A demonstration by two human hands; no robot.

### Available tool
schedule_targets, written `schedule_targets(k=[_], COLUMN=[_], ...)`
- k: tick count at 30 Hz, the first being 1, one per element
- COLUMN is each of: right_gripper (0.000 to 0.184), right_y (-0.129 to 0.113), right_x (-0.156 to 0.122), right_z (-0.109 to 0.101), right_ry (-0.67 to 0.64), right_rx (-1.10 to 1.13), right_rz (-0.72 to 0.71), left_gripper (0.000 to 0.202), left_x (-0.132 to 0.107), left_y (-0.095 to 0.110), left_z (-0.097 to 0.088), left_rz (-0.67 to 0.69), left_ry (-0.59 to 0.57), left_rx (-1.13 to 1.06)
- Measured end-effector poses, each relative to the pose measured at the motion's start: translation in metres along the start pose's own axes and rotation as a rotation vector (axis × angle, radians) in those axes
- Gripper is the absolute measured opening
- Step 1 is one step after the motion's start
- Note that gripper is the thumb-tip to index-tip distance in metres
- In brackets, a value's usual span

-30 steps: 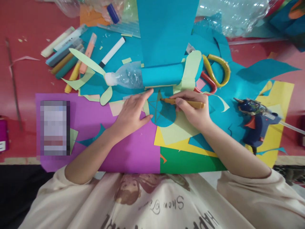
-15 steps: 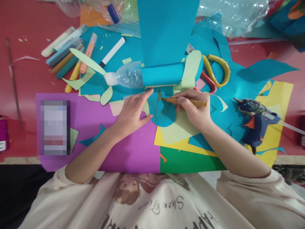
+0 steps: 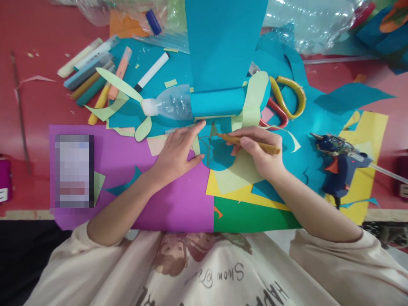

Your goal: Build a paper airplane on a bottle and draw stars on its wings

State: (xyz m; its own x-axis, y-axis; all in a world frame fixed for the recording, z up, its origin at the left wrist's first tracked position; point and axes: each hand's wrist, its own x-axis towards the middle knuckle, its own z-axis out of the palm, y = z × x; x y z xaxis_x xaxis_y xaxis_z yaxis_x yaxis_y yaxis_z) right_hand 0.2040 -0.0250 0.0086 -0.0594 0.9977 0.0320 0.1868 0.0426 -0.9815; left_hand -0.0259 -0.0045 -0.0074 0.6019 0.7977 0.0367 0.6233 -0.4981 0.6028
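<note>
Right hand point(image 3: 259, 157), fingers clenched round an ochre marker point(image 3: 251, 143), sets its tip on a blue paper disc point(image 3: 219, 155). Left hand point(image 3: 175, 153), fingers released and spread flat, presses the disc's edge on the bench point(image 3: 38, 106).

Matt paper sheets point(image 3: 178, 204), clear glossy plastic bottle point(image 3: 170, 103).

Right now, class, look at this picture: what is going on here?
A person is drawing on cut paper. The right hand holds a mustard marker with its tip on a teal paper piece that bears star-like lines. The left hand lies flat beside the piece, with its fingers on the edge. Just beyond lies a plastic bottle wrapped in teal paper. Scissors and a glue gun lie to the right, and loose markers to the left.
</note>
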Motion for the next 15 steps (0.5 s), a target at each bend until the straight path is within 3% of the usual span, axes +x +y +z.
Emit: schedule_targets(k=[9, 15], right_gripper=[0.016, 0.015], right_y=[-0.0016, -0.0003], right_x=[-0.0075, -0.0068], right_z=[0.0061, 0.0067], right_ry=[-0.148, -0.165], right_rx=[-0.118, -0.135], right_rz=[-0.006, 0.024], left_gripper=[0.064, 0.061], left_x=[-0.0005, -0.0010], left_y=[0.0003, 0.0017], left_z=[0.0000, -0.0004], left_rz=[0.010, 0.031], left_ry=[0.006, 0.023], left_rx=[0.011, 0.013])
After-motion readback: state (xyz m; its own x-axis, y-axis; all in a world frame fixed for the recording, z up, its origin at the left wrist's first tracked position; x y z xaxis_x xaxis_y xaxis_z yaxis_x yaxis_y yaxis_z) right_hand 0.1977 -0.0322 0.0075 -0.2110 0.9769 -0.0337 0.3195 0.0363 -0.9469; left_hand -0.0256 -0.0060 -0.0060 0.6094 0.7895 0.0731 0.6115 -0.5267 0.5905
